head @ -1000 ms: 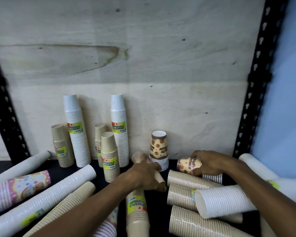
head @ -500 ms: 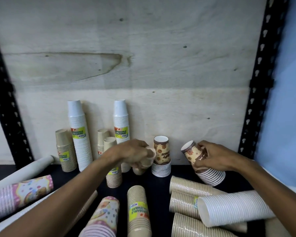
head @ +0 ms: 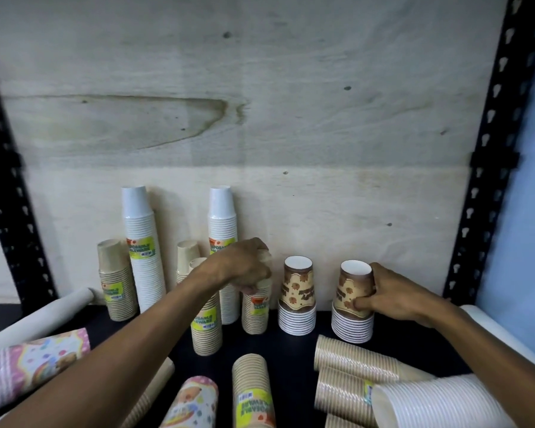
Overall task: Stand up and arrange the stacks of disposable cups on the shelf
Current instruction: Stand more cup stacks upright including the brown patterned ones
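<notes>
**Operator:** Report the state of both hands.

**Guide:** Your left hand [head: 244,267] has its grip curled over the top of a short kraft cup stack [head: 255,307]. That stack stands upright on the shelf [head: 294,353], just right of a tall white stack [head: 224,251]. Your right hand [head: 386,296] has its grip wrapped round the upper cups of a brown patterned stack [head: 352,304], thumb on the front face. That stack stands base-down near the plywood back panel [head: 291,118].

**Operator:** What stands between the two?

**Guide:** A second brown patterned stack [head: 297,299], upright, apart from both held stacks with a narrow gap on each side.

**Operator:** Where is the open room?

**Guide:** You have a bare strip of dark shelf in front of the patterned stacks. To the right of your right hand, the back row is unoccupied up to the black slotted upright [head: 482,180]. To the left, the back row holds another tall white stack [head: 142,251] and kraft stacks [head: 116,282].

**Operator:** And the front edge?

**Guide:** Stacks lie on their sides there: ribbed kraft stacks [head: 352,366] and a white stack [head: 439,403] at right, a labelled kraft stack [head: 254,393] at centre, pink patterned stacks [head: 28,362] at left.
</notes>
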### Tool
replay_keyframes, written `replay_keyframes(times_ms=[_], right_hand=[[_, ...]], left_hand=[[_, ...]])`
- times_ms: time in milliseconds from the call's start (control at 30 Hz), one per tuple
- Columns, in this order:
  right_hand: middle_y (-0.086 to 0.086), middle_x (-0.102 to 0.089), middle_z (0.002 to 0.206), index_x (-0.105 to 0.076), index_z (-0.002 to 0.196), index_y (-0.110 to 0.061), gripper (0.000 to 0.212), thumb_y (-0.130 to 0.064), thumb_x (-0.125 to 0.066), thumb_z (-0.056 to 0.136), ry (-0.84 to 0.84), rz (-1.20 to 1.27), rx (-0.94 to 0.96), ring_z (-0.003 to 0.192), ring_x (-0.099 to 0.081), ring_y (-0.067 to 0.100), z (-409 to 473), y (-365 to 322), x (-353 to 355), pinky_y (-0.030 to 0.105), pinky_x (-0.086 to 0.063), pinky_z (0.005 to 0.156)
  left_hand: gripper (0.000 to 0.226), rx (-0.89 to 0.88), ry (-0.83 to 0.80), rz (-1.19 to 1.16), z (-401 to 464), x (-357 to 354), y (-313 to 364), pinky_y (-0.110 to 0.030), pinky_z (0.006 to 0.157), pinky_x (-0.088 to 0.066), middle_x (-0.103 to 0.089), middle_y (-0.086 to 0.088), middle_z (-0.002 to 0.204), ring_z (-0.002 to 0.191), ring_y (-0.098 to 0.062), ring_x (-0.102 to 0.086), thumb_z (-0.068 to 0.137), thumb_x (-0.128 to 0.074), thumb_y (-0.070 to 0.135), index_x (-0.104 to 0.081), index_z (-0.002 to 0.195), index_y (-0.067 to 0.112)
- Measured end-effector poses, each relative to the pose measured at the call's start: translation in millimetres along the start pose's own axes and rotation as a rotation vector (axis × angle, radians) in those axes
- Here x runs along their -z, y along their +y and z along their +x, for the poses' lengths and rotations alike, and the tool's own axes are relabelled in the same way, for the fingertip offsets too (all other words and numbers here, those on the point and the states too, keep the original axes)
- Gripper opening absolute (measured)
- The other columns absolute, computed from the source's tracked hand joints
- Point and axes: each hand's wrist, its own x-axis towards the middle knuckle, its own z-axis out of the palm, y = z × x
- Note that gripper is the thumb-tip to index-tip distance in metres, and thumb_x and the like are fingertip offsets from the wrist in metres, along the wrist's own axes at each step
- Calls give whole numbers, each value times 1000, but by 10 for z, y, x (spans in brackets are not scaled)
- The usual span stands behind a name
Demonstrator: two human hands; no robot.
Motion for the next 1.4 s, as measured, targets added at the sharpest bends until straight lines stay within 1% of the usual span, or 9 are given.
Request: replay_keyframes(times_ms=[67,100,300,400,600,800,967,1200,1400], right_hand=[[-11,-74,103,-59,114,-25,71,-44,-75,47,-11,13,13,94,-70,6,84,96,-15,35,-57,90],[-11,-74,101,-60,112,-25,70,-44,-75,47,-20,20,14,93,-70,7,113,127,-7,35,-58,88],[-6,-76,98,-63,108,-21,47,-20,-78,63,-39,112,18,93,-72,12,56,30,62,41,-60,86],[-7,-77,95,-68,102,-22,33,-19,-79,71,-28,152,47,92,-73,11,40,-13,46,40,-58,89],[-9,-76,92,-66,92,-24,25,-5,-76,78,19,170,101,90,-70,5,-9,-120,19,24,-55,85],[-10,-75,97,-64,104,-26,34,-13,-79,76,8,193,83,90,-70,4,49,-92,25,30,-56,88],[-11,-75,97,-61,99,-30,35,-8,-80,78,0,228,105,85,-70,-1,65,-49,-9,24,-55,84],[-8,-76,101,-64,107,-26,37,-13,-81,76,-13,236,101,95,-72,8,96,-23,-41,39,-56,94],[-9,-70,113,-56,121,-24,51,-16,-80,77,4,230,57,101,-67,8,38,-39,-39,35,-53,98]], left_hand=[[51,0,38,141,7,8,-8,-35,93,-55,-56,-11,126,107,-29,-63,91,-62,9,-47,139,12],[53,-1,67,173,17,12,-16,-37,95,-54,-56,-9,129,114,-29,-61,90,-60,8,-45,141,12],[59,-108,126,284,74,21,-22,-22,87,-41,-47,0,148,128,-22,-50,90,-58,13,-38,145,22],[51,-147,172,297,103,7,-30,-25,87,-41,-53,-1,141,126,-21,-48,92,-59,22,-44,140,26],[53,-161,239,350,121,2,-47,-30,97,-42,-51,-5,142,129,-23,-47,91,-56,11,-46,141,27],[44,-139,304,407,181,-40,-30,-31,91,-46,-57,-7,135,121,-27,-55,90,-59,11,-48,133,14],[50,-144,316,434,226,-14,-84,-27,95,-41,-50,-6,139,127,-25,-49,91,-55,9,-49,139,21],[57,-160,307,452,236,-70,-114,-28,95,-41,-50,-6,140,127,-24,-49,90,-55,12,-44,144,26],[55,-173,349,455,240,-149,-119,-30,94,-43,-55,-8,135,122,-26,-53,90,-56,18,-45,143,28]])
